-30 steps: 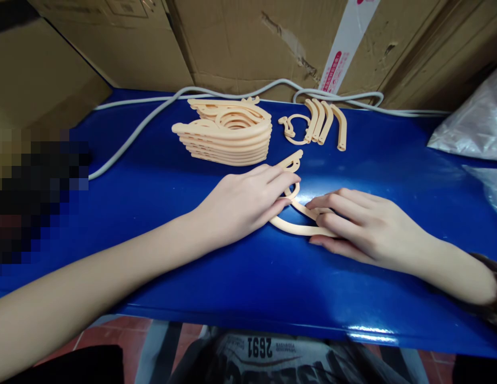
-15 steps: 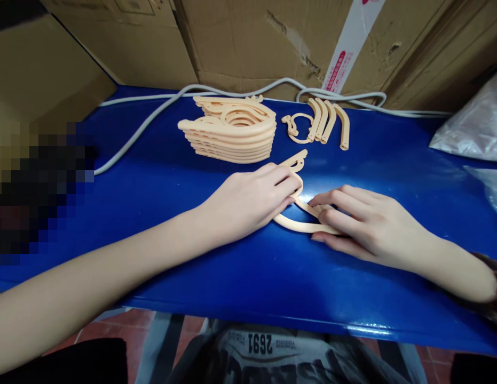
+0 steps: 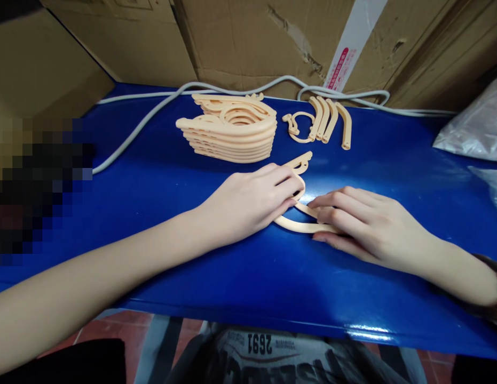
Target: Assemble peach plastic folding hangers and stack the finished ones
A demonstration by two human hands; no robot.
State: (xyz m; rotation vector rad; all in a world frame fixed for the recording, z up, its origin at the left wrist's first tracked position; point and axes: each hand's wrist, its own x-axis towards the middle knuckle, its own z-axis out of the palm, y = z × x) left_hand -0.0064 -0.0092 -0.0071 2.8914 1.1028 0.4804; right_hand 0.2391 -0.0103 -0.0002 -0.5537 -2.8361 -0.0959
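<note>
Blue, glossy table (image 3: 232, 282) spreads beneath both hands, bearing a stack of looped plastic shapes (image 3: 228, 141) beyond the left hand (image 3: 252, 200). Between the hands lies a cream plastic piece (image 3: 300, 228), the left hand gripping its looped middle and the right hand (image 3: 352, 221) its near end, so the step appears to be working that end, the next move calling for a steady left hold and close right-finger control; beyond them sit curved strips (image 3: 347, 128) and a thin ring (image 3: 301, 141).
</note>
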